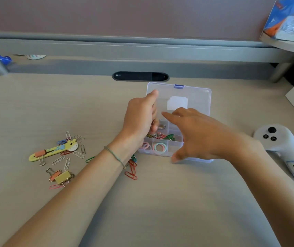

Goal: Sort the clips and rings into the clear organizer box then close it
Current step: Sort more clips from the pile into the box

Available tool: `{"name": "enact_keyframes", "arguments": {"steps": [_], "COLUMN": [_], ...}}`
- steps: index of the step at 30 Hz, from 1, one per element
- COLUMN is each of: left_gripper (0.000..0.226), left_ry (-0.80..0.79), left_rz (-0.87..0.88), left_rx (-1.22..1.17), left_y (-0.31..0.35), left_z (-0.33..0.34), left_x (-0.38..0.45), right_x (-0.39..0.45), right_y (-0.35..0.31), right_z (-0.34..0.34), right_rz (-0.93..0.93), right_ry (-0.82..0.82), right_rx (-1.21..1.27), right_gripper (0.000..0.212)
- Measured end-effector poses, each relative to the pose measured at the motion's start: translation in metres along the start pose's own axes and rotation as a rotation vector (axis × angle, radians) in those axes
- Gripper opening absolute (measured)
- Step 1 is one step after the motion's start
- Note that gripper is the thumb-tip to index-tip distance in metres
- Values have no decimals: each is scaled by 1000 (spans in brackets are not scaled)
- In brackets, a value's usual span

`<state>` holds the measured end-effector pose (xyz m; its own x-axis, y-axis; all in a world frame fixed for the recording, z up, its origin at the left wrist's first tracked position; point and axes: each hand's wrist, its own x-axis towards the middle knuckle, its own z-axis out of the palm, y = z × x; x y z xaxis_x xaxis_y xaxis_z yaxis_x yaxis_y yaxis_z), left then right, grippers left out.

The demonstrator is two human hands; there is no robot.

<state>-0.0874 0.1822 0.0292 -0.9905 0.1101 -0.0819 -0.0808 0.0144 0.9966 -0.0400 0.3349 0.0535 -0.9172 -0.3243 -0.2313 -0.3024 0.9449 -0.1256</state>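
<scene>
**Mid-sort: left hand at the box, loose clips behind it**

While the left hand (139,118) dips into the middle row of the box (203,97), fingers curled down over the coloured clips already there, I can't tell whether it has hold of one or is letting go. Thumb points up by the raised lid. Right hand (201,134) is spread open, empty, hovering over the box's right half, thumb near its front edge; looks like steadying, contact unclear.

Box sits at the desk's (160,202) far centre, lid up toward the back edge. Rings (158,147) are in the front compartments.

Key relation: the unsorted lot lies left of and nearer than the box. Red clips (132,169) sit just beside the box's front-left corner, under the left wrist. Silver clips (66,160), binder clips (60,176) and a giraffe cutter (53,150) are well apart toward the left edge. The left hand is nearer all of it, so the next pickup is likely a pull back and left. Lid can't close yet.
</scene>
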Motion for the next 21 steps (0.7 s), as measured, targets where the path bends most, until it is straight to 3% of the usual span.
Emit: {"name": "enact_keyframes", "arguments": {"steps": [4, 21], "left_gripper": [57, 68], "left_ry": [37, 115], "left_rz": [82, 127], "left_rx": [45, 118], "left_y": [-2, -8], "left_z": [1, 6], "left_x": [-1, -2], "right_x": [2, 1], "right_y": [1, -3], "right_z": [1, 2], "right_rz": [-17, -78], "right_ry": [7, 11], "right_rx": [4, 49], "right_gripper": [119, 118]}}
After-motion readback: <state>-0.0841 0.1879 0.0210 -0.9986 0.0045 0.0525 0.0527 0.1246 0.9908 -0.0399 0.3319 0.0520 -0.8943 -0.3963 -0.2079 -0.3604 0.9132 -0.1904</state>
